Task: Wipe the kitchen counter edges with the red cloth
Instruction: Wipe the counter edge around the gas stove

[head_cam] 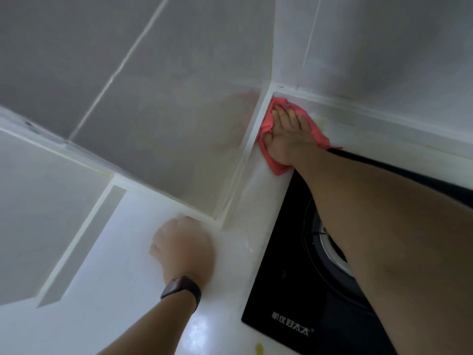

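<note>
The red cloth (273, 160) lies bunched in the far corner of the white kitchen counter (143, 290), where two grey tiled walls meet. My right hand (288, 131) presses flat on the cloth with straight fingers pointing into the corner; the arm reaches across the hob. My left hand (183, 245) rests on the counter near a jutting wall corner, fingers curled under into a fist, holding nothing. A dark watch sits on that wrist.
A black glass gas hob (289, 285) with a round burner is set into the counter under my right arm. A white raised edge strip (245, 155) runs along the wall foot. A small yellow spot (259, 348) marks the counter's near part.
</note>
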### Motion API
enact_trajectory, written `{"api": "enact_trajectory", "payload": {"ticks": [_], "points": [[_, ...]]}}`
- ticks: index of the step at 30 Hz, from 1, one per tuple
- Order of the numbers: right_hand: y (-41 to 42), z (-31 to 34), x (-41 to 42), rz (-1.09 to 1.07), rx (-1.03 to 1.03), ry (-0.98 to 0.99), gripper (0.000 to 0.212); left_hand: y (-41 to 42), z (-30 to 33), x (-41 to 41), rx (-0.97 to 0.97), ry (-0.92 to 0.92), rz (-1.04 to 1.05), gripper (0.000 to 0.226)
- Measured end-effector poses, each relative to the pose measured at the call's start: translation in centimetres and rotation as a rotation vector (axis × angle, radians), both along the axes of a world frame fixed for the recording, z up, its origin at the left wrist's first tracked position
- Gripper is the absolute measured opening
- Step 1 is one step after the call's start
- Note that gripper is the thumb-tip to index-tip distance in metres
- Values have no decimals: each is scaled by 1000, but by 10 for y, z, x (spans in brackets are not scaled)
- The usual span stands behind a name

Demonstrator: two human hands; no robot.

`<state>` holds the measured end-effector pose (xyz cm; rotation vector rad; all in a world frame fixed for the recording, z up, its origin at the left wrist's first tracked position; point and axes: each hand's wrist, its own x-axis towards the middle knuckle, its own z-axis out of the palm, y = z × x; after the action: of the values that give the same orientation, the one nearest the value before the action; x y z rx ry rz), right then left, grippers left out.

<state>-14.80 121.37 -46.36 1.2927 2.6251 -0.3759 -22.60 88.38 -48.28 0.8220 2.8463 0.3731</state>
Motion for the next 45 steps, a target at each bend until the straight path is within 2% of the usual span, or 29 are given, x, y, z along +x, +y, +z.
{"api": "enact_trajectory", "payload": {"ticks": [4, 9, 11, 15, 20, 27, 30, 33, 38, 42, 45], "points": [[-7, 7, 2, 7, -65, -30, 70, 0, 1, 1, -13, -4, -16, 28], [16, 21, 25, 157, -144, -163, 69, -1, 3, 0, -30, -1, -25, 30], [25, 25, 32, 129, -186, -213, 70, 0, 4, 0, -44, -3, -23, 31], [25, 29, 48, 34, -294, -188, 74, -1, 6, 0, -42, -20, -22, 31], [30, 28, 64, -70, -373, -135, 74, -1, 6, 1, -39, -45, -21, 20], [6, 20, 38, -246, -340, -141, 77, 1, 3, 2, -34, -14, 0, 29], [1, 21, 27, -256, -314, -153, 76, 1, 2, 2, -31, 1, -1, 29], [1, 18, 22, -197, -256, -147, 75, 1, 1, 1, -29, 3, 2, 29], [-7, -1, 19, 83, 4, -1, 68, 2, 0, 2, -16, 19, 12, 29], [-14, 1, 15, 107, -42, -85, 70, 2, 2, 0, -33, -3, 4, 25], [-51, 5, 7, 80, -101, -166, 70, 2, 5, 2, -39, -16, 1, 19]]}}
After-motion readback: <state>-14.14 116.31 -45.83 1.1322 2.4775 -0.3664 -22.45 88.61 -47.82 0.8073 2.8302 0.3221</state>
